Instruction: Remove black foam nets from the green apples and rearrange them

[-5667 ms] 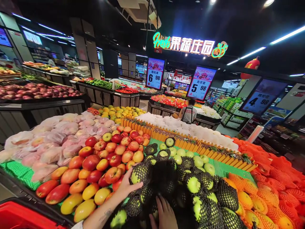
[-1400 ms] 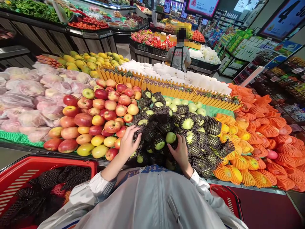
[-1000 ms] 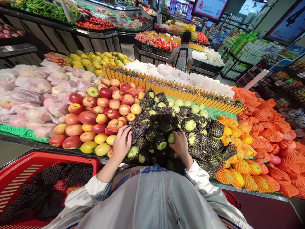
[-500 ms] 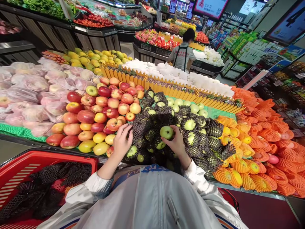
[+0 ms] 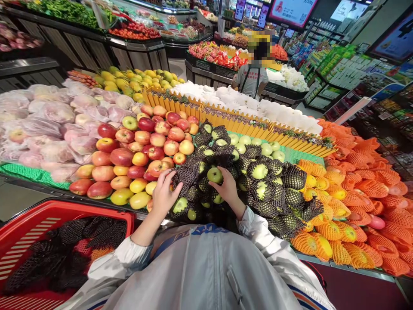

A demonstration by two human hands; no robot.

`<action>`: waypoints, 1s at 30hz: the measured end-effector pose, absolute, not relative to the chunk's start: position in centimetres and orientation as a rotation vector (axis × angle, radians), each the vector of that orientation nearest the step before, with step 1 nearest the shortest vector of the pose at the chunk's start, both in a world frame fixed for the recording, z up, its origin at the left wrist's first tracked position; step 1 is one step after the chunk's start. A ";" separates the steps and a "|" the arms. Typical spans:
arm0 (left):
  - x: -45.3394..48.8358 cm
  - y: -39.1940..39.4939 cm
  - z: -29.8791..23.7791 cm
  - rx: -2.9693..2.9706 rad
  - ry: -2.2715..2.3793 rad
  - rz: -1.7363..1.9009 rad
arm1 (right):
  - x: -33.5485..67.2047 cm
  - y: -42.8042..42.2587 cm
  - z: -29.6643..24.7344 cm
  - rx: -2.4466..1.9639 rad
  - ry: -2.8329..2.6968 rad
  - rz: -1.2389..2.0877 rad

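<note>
My right hand (image 5: 227, 186) grips a bare green apple (image 5: 214, 175) between thumb and fingers, above the pile of netted green apples (image 5: 260, 171). To its left, my left hand (image 5: 165, 193) has its curved fingers and thumb at the edge of a black foam net (image 5: 187, 172), seemingly holding it. The fingertips are partly hidden by the mesh. The apple is close to the net, to the right of it. Red and yellow apples (image 5: 121, 157) lie just beyond and left of my left hand.
A red basket (image 5: 130, 221) with black nets inside stands at lower left. Bagged fruit (image 5: 58, 113) fills the left of the stand; fruit in orange nets (image 5: 364, 202) fills the right. A yellow picket divider (image 5: 226, 117) runs behind. A person (image 5: 251, 79) stands at a farther stand.
My right hand has moved left with the green apple, closer to the black net and my left hand. My left hand has stayed nearly in place. The view has shifted slightly.
</note>
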State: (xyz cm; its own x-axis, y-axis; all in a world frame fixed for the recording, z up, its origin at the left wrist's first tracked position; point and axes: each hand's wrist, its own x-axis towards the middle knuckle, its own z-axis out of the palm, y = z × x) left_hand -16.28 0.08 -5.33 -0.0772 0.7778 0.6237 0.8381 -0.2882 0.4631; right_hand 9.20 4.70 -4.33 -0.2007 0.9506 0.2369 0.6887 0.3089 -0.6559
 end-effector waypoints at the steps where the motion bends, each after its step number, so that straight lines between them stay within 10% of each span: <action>1: -16.1 0.1 -5.3 -2.089 -1.822 -1.317 | 9.1 4.7 -4.4 -1.463 -1.966 0.566; 13: -16.0 0.6 -5.7 -2.144 -1.729 -1.409 | 9.0 4.0 -2.7 -1.659 -2.011 0.354; 24: -12.8 -1.2 -6.5 -2.533 -1.916 -1.352 | 9.0 0.0 -1.0 -1.107 -1.470 1.049; 30: -11.0 -0.2 -6.0 -2.360 -1.890 -2.214 | 10.0 -1.0 -2.6 -1.165 -1.095 1.300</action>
State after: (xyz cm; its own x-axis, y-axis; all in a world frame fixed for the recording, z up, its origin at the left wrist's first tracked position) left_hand -10.96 -0.23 -6.00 -0.0996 0.9150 0.3910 0.2425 -0.3587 0.9014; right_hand 9.96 -0.98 -2.55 -0.0003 0.9984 -0.0558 -0.1146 -0.0555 -0.9919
